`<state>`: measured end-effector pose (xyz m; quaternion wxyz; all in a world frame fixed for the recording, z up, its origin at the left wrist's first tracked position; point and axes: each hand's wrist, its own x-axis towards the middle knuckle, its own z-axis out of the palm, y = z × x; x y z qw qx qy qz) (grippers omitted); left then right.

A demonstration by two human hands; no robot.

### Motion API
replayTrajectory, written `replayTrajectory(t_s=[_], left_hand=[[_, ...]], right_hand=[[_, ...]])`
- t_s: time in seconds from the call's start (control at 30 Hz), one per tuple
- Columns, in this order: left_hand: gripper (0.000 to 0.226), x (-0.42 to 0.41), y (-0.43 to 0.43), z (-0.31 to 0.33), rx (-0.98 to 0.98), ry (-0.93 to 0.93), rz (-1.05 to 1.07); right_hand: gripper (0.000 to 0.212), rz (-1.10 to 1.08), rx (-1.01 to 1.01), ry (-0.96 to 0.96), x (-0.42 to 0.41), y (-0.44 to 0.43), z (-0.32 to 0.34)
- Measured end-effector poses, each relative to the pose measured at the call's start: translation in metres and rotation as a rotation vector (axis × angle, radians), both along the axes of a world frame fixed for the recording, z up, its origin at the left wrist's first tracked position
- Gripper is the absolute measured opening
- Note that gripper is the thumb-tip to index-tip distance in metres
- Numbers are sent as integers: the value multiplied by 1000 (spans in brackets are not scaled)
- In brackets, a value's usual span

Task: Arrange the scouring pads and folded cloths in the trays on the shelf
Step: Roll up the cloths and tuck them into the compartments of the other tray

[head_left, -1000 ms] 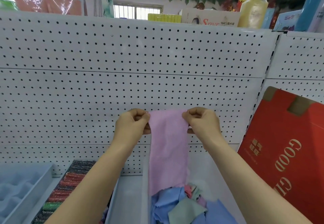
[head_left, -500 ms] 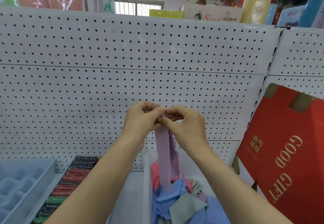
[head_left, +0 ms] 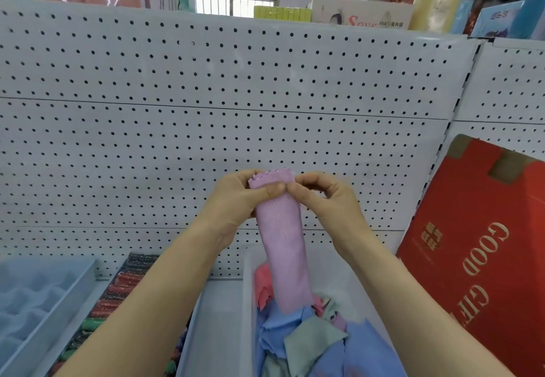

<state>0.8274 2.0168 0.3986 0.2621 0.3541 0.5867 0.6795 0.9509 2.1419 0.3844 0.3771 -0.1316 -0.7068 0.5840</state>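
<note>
1) pale-blue tray [head_left: 44, 303]: was set far L on shelf.
2) scouring pads [head_left: 118, 294]: were rowed just R of it.
3) L hand [head_left: 236, 199]: was clamped on top of lilac cloth [head_left: 283, 244].
4) lilac cloth: was held upright, folded narrow, over white tray [head_left: 249, 303] w/ loose cloths [head_left: 309, 344].
5) R hand [head_left: 327, 202]: same top edge was pinched.
6) red box [head_left: 477, 258]: was leaned far R.

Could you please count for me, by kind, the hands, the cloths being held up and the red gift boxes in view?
Hands: 2, the left hand and the right hand, both pinching the cloth's top
Cloths held up: 1, the lilac cloth
Red gift boxes: 1, the red gift box leaning at the right
Total: 4
</note>
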Motion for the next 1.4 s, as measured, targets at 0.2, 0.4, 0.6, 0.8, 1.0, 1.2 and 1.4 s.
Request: replayTrajectory(t_s=[0.2, 0.4, 0.6, 0.8, 1.0, 1.2, 1.4], left_hand=[[29, -8, 2, 2, -26, -42, -11], [8, -22, -3, 2, -84, -21, 27], [11, -33, -9, -7, -177, 29, 60], [19, -38, -12, -23, -272, -151, -52], [16, -15, -4, -40, -275, -300, -154], [33, 4, -9, -37, 111, -93, -14], [28, 14, -12, -38, 69, 100, 54]], right_hand=[[45, 434, -234, -266, 5, -9, -44], [39, 450, -294, -429, 12, -14, -46], [31, 532, -174, -429, 21, -20, -36], [15, 314, 209, -191, 19, -33, -16], [23, 94, -228, -10, -3, -36, 11], [17, 16, -407, 34, -15, -24, 11], [24, -46, -417, 29, -20, -23, 6]])
